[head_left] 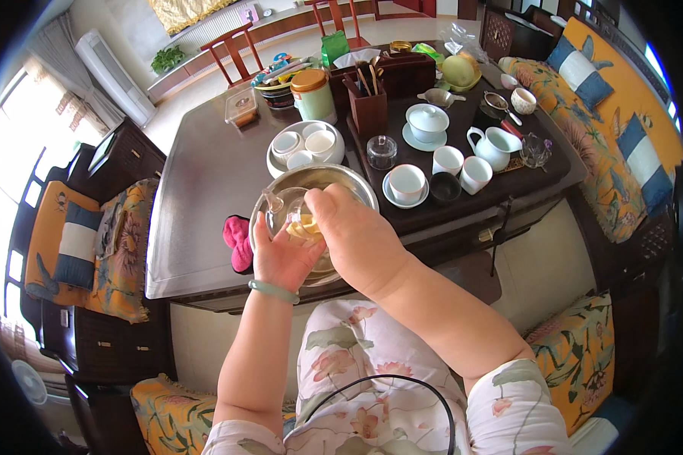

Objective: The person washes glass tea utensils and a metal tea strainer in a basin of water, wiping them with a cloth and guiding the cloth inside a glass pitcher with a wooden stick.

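Observation:
A clear glass vessel with a spout (274,202) is held over a steel basin (363,185) at the table's near edge. My left hand (287,259), with a pale green bangle at the wrist, supports it from below and the left. From the right, my right hand (350,239) grips the vessel; its fingertips are partly hidden. A yellow cloth or sponge (304,227) shows at the glass, between the hands. Left of the basin lies a pink cloth item (238,243). Just behind the basin, a round white bowl (337,152) holds several white cups (320,142).
To the right stand a lidded gaiwan (427,124), a pale pitcher (494,148), a white cup (407,183), a black cup (445,187) and a small glass jar (382,152). Farther back are a wooden utensil holder (367,111), an orange-lidded canister (313,98) and a plastic food box (242,108).

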Available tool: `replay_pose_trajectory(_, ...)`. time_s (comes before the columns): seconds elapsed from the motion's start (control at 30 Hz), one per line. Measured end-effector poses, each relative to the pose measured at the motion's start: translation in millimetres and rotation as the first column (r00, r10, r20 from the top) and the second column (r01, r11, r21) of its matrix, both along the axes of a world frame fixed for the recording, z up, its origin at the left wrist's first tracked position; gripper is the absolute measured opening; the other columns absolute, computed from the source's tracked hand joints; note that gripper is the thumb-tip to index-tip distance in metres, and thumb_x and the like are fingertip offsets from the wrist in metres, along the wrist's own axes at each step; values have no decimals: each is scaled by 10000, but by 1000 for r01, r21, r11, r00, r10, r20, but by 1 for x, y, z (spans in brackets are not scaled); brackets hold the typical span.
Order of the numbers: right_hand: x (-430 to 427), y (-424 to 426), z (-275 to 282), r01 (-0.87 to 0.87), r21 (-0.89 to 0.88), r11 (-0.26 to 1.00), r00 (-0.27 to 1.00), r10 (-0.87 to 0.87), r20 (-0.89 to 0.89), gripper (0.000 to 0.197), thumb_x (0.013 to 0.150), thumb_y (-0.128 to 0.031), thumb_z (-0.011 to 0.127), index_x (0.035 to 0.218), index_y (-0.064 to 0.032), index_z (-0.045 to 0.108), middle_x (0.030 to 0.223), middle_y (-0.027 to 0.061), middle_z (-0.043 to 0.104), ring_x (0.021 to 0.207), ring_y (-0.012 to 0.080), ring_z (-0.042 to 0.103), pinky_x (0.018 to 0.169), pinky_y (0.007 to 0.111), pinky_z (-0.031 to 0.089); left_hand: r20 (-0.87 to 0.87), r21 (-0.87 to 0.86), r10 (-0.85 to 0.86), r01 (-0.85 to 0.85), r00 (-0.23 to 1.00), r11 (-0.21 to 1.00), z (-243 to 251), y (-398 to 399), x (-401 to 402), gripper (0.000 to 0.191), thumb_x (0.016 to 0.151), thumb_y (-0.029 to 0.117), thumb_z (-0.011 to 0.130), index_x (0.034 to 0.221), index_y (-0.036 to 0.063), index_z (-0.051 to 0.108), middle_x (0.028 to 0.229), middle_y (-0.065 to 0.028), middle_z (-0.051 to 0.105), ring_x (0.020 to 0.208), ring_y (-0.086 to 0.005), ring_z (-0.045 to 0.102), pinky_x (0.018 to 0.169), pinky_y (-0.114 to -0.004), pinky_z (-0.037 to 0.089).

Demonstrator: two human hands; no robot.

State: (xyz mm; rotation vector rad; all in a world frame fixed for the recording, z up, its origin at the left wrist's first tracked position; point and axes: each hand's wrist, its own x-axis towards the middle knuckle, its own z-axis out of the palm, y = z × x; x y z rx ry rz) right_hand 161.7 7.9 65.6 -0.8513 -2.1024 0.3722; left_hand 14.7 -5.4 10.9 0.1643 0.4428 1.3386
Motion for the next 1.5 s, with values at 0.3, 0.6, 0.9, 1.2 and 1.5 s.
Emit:
replay_pose_trajectory(0.3, -5, 17, 4, -62, 150, 987, 997, 56, 48, 111, 683, -39, 534, 793, -38, 519, 774, 73, 544, 802, 266, 511, 689, 372, 410, 57, -39, 115, -112, 992, 993, 0, 2, -2, 625, 838, 530, 360, 1165, -2, 389, 1132, -160, 486, 1079, -289, 450, 897, -440, 376)
replay_pose_trajectory(0.6, 43, 124, -31, 88, -280, 956, 979, -135, -152, 130, 770, -117, 555, 879, -47, 561, 791, 93, 589, 728, 235, 569, 659, 316, 447, 44, -258, 274, -254, 961, 932, -1, 2, -12, 620, 797, 529, 464, 1125, 8, 388, 1134, -182, 458, 1049, -317, 450, 893, -438, 382)
replay_pose_trajectory(0.9, 46, 281, -41, 485, -239, 841, 853, -515, -84, 289, 745, -202, 587, 990, -49, 566, 819, 128, 621, 787, 279, 591, 698, 360, 448, 90, -207, 224, -201, 971, 957, -18, 3, -26, 677, 782, 516, 501, 1238, 57, 301, 1268, -195, 321, 1124, -367, 379, 920, -521, 309)
replay_pose_trajectory(1.2, 69, 245, 13, 566, 102, 818, 767, -477, -430, 196, 790, -205, 562, 822, -15, 594, 771, 121, 599, 708, 236, 561, 654, 317, 431, 43, -182, 228, -216, 973, 959, -11, -1, -25, 627, 798, 519, 474, 1196, 58, 326, 1200, -199, 390, 1047, -366, 450, 838, -503, 397)
replay_pose_trajectory(1.5, 123, 118, 23, -195, -263, 945, 194, -226, -955, 158, 886, -230, 438, 899, -73, 424, 812, 111, 568, 776, 245, 571, 744, 355, 456, 3, -153, 210, -207, 978, 966, 3, -12, -13, 623, 816, 532, 428, 1172, 24, 377, 1142, -172, 466, 1035, -315, 472, 845, -435, 424)
